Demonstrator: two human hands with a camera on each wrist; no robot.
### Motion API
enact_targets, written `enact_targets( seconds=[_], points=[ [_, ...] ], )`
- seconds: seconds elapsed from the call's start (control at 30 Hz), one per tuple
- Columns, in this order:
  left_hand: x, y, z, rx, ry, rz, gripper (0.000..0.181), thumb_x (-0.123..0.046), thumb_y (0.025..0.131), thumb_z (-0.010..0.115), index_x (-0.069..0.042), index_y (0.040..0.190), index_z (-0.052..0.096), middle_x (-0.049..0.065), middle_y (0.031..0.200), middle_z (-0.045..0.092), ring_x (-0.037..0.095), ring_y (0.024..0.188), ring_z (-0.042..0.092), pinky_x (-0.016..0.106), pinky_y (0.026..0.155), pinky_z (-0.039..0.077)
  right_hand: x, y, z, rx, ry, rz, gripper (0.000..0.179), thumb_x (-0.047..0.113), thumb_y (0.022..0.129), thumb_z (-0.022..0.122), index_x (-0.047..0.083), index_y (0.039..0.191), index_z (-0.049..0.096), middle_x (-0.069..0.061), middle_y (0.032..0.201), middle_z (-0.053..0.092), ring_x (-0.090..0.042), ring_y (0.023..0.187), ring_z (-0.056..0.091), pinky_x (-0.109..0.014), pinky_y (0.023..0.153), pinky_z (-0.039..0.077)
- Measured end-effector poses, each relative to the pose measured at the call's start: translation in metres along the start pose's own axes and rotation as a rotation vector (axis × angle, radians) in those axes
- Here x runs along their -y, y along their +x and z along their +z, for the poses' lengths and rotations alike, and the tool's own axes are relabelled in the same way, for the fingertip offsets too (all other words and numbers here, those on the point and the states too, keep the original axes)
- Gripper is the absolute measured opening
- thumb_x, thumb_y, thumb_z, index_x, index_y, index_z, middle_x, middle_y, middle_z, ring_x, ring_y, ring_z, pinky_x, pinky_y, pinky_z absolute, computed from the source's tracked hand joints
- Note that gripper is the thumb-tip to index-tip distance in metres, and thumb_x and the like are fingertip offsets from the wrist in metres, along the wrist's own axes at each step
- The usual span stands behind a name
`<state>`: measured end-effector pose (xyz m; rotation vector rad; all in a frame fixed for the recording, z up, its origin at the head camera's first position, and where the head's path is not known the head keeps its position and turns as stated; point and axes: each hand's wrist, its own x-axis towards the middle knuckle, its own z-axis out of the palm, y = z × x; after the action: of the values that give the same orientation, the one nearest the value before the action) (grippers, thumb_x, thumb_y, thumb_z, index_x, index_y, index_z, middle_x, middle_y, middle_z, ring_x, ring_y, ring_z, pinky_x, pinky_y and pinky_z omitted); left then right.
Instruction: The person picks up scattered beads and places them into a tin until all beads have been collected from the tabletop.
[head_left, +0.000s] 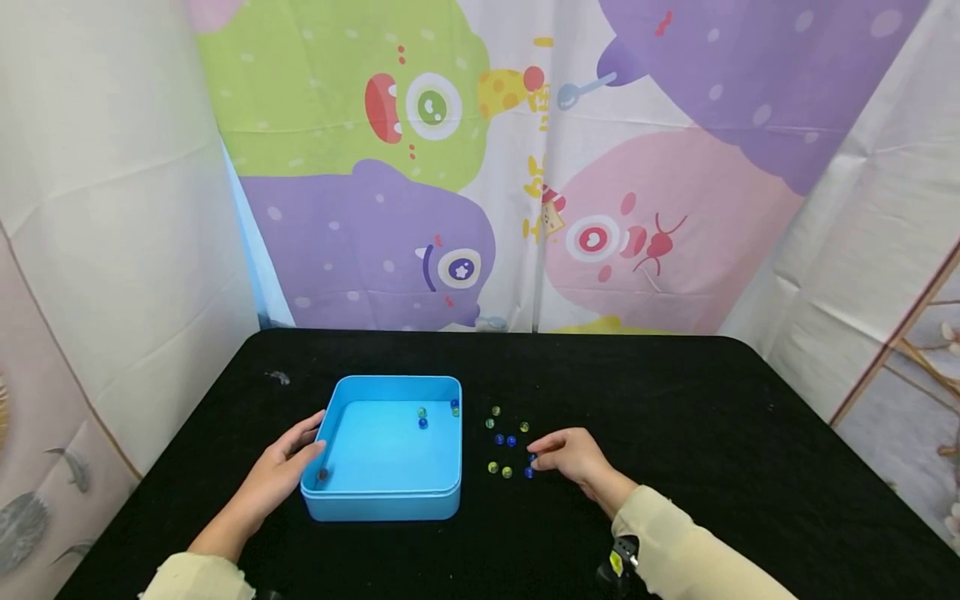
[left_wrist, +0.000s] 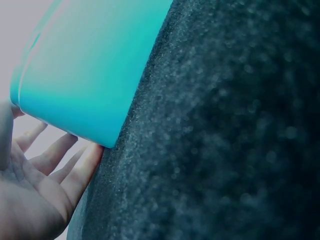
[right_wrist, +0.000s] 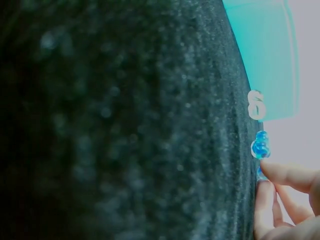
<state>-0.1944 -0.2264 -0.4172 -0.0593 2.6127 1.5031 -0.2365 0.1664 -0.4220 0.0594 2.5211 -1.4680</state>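
Observation:
My left hand (head_left: 283,467) rests against the left side of a light blue plastic box (head_left: 382,507), thumb by the rim. In the left wrist view its fairly straight fingers (left_wrist: 82,172) touch the outer wall. Right of the box, my right hand (head_left: 573,458) is low over the black cloth, thumb and fingertips around a blue marble (right_wrist: 260,173), mostly hidden. Close by its fingertips lies another blue marble (head_left: 528,472). Two more blue marbles (head_left: 512,440) and several yellow-green ones (head_left: 492,467) lie between hand and box.
Inside the box are several blue and green marbles (head_left: 423,423) toward the right and a dark brownish one (head_left: 323,474) in the near left corner. A black cloth (head_left: 675,400) covers the table. A small clear scrap (head_left: 279,377) lies far left. A cartoon curtain (head_left: 420,250) hangs behind.

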Motion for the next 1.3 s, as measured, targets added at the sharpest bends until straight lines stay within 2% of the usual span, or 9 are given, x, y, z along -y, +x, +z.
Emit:
enact_targets(
  seconds=[0.17,0.43,0.57,0.8,1.3],
  points=[
    [0.001,0.0,0.0,-0.001,-0.003,-0.003,0.061,-0.036,0.098,0.04,-0.01,0.149,0.018,0.028,0.143,0.026,0.049,0.125,0.031,0.061,0.094,0.036,0.002,0.0,0.001,0.001,0.115,0.01,0.021,0.003,0.076,0.072,0.002,0.096,0.07,-0.007,0.102,0.067,-0.024,0.095,0.061,-0.049,0.09,0.044],
    [0.0,-0.001,0.0,0.001,-0.005,-0.007,0.061,-0.038,0.098,0.04,-0.011,0.149,0.018,0.028,0.143,0.027,0.049,0.125,0.031,0.061,0.094,0.036,0.008,0.002,0.005,-0.01,0.236,-0.006,0.023,0.004,0.077,0.071,0.001,0.099,0.069,-0.009,0.101,0.066,-0.023,0.094,0.061,-0.047,0.091,0.044],
    [-0.001,0.0,0.0,0.004,-0.008,-0.002,0.061,-0.037,0.099,0.04,-0.01,0.149,0.018,0.028,0.143,0.027,0.049,0.125,0.032,0.061,0.093,0.037,0.01,0.003,0.007,-0.017,0.257,-0.016,0.024,0.005,0.077,0.071,0.0,0.101,0.068,-0.009,0.104,0.066,-0.023,0.096,0.06,-0.047,0.092,0.043],
    [-0.001,0.001,-0.001,0.011,-0.006,0.002,0.06,-0.035,0.099,0.04,-0.009,0.149,0.018,0.029,0.142,0.027,0.049,0.124,0.032,0.06,0.092,0.039,0.014,0.007,0.014,-0.032,0.283,-0.025,0.024,0.006,0.079,0.071,-0.001,0.101,0.068,-0.008,0.097,0.067,-0.021,0.09,0.063,-0.044,0.09,0.046],
    [-0.002,0.0,-0.001,0.01,-0.006,-0.009,0.059,-0.035,0.099,0.04,-0.01,0.149,0.018,0.028,0.142,0.027,0.049,0.124,0.032,0.06,0.092,0.038,0.026,0.012,0.026,-0.06,0.325,-0.062,0.025,0.008,0.081,0.07,-0.001,0.104,0.067,-0.006,0.096,0.068,-0.018,0.087,0.062,-0.042,0.088,0.046]
  ],
)
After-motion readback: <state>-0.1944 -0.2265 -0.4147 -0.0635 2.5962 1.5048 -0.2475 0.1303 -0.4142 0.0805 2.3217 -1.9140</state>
